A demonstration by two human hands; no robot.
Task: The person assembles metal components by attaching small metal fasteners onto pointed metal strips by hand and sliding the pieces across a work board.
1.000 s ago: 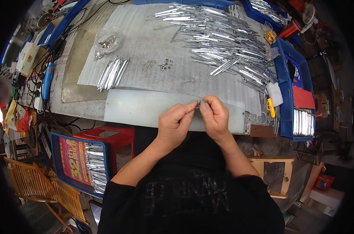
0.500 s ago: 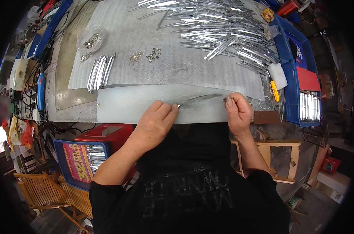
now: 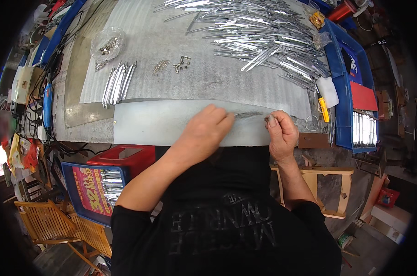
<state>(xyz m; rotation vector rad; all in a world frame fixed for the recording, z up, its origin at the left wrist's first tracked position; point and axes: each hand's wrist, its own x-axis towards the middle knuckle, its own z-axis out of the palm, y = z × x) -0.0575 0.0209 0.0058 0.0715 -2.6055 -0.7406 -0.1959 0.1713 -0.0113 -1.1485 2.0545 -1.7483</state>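
Over the pale mat point(image 3: 144, 122) along the table's front edge, my left hand point(image 3: 204, 135) is closed, its fingers curled and slightly blurred; whatever they hold is hidden. At the mat's right end my right hand point(image 3: 282, 136) pinches thumb against forefinger. A tiny dark bit shows at those fingertips, too small to name. A dark smudge marks the mat between both hands. Beyond it lie a small group of round metal pieces point(image 3: 182, 64), a little heap of tiny brassy parts point(image 3: 161, 67) and a bundle of slim metal strips point(image 3: 119, 84).
A large pile of metal strips point(image 3: 263, 41) covers the far right. Near it are a yellow-handled tool point(image 3: 324, 109) and a blue bin point(image 3: 339, 87). A clear bag of small parts point(image 3: 108, 46) sits far left. Below the table stand a blue tray point(image 3: 75, 202) and wooden chair point(image 3: 45, 221).
My left hand has moved right and slightly away from me, nearer to my right hand. A small shiny tip seen at its fingers earlier is now hidden. My right hand has barely moved.
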